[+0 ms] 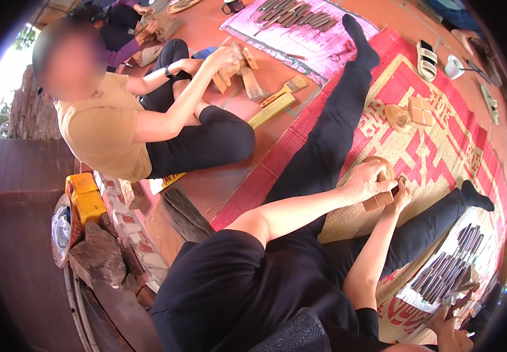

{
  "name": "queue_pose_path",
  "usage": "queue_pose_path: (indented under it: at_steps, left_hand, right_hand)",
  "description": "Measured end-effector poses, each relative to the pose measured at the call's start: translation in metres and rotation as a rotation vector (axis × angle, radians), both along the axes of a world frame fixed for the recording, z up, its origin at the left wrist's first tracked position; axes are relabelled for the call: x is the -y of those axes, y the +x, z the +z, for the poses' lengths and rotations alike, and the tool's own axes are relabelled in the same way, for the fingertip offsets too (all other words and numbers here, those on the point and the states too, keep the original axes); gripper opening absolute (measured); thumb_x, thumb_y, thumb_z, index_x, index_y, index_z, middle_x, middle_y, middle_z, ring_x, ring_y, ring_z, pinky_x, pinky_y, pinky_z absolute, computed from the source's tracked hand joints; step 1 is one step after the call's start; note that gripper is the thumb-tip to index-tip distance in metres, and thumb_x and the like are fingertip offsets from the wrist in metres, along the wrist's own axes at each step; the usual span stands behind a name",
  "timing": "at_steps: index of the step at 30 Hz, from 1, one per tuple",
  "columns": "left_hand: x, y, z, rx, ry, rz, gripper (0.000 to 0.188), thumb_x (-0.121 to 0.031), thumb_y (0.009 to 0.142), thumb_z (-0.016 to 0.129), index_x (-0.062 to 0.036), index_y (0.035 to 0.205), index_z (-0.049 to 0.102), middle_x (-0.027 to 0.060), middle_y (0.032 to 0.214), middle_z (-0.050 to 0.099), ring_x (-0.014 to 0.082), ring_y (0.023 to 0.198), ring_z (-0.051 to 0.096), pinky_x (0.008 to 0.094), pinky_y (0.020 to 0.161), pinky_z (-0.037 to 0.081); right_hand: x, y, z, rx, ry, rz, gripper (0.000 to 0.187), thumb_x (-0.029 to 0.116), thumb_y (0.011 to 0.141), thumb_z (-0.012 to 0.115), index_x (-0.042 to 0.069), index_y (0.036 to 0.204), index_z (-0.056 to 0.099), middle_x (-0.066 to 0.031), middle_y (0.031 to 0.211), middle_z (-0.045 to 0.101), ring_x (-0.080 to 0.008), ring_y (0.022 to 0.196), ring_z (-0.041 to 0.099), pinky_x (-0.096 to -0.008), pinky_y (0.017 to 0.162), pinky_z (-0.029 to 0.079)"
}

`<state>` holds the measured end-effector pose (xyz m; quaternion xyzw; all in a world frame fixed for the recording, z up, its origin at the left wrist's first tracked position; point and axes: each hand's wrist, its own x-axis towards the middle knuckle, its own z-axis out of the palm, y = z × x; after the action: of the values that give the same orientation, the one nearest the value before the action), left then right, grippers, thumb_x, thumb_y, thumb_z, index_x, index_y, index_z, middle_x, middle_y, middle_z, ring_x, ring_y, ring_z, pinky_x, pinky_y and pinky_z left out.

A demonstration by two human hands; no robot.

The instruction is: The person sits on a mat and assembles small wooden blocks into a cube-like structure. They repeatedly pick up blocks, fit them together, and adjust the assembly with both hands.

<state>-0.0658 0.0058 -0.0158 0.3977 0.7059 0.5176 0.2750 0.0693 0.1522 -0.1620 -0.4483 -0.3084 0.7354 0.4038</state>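
Between my outstretched legs, my left hand (364, 183) is closed on a brown wooden block (378, 202) with lines across its face. A rounded wooden part shows just above it, beside my fingers. My right hand (403, 196) is closed at the block's right side, fingertips near my left thumb. Whatever it holds there is too small and hidden to make out. Farther off on the mat lie a rounded, carved-looking wooden piece (398, 118) and a squarish wooden block (421, 111) with grooved lines, side by side.
The red and straw-coloured woven mat (353, 226) lies under me. Dark carving tools (450, 264) lie on a cloth by my right leg. On the left a person (104, 129) works wood; nearby are a brush (286, 91) and pink cloth (347, 50) with tools. Another person's hand (446, 328) shows at lower right.
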Motion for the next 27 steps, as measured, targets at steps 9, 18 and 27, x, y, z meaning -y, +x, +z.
queue_pose_path:
  at_steps: [9, 18, 27]
  left_hand:
    - [-0.005, 0.007, -0.005, 0.041, 0.047, 0.037, 0.053, -0.053, 0.083, 0.068, -0.0008, 0.08, 0.059, 0.0165, 0.082, 0.061, 0.0317, 0.076, 0.06, 0.0412, 0.069, 0.045]
    - [-0.002, 0.005, -0.01, -0.025, 0.053, 0.034, 0.053, -0.052, 0.083, 0.068, -0.0006, 0.079, 0.058, 0.018, 0.08, 0.06, 0.0335, 0.076, 0.06, 0.0431, 0.068, 0.045]
    - [-0.003, 0.007, -0.011, -0.024, 0.112, 0.049, 0.052, -0.051, 0.082, 0.068, -0.0005, 0.08, 0.058, 0.0172, 0.082, 0.06, 0.0342, 0.076, 0.06, 0.0432, 0.069, 0.045]
  right_hand:
    - [0.014, -0.016, -0.018, -0.207, 0.169, 0.045, 0.009, 0.0, 0.09, 0.063, 0.005, 0.089, 0.056, -0.0087, 0.088, 0.065, -0.0156, 0.078, 0.062, -0.0287, 0.071, 0.053]
    - [0.012, -0.01, -0.017, -0.256, 0.147, 0.02, 0.015, 0.0, 0.091, 0.063, 0.008, 0.082, 0.053, -0.0056, 0.083, 0.062, -0.0155, 0.072, 0.062, -0.0294, 0.066, 0.054]
    - [-0.008, -0.012, -0.024, 0.009, 0.244, 0.021, 0.014, 0.003, 0.09, 0.065, 0.008, 0.087, 0.052, -0.0071, 0.085, 0.061, -0.0178, 0.074, 0.062, -0.0314, 0.066, 0.054]
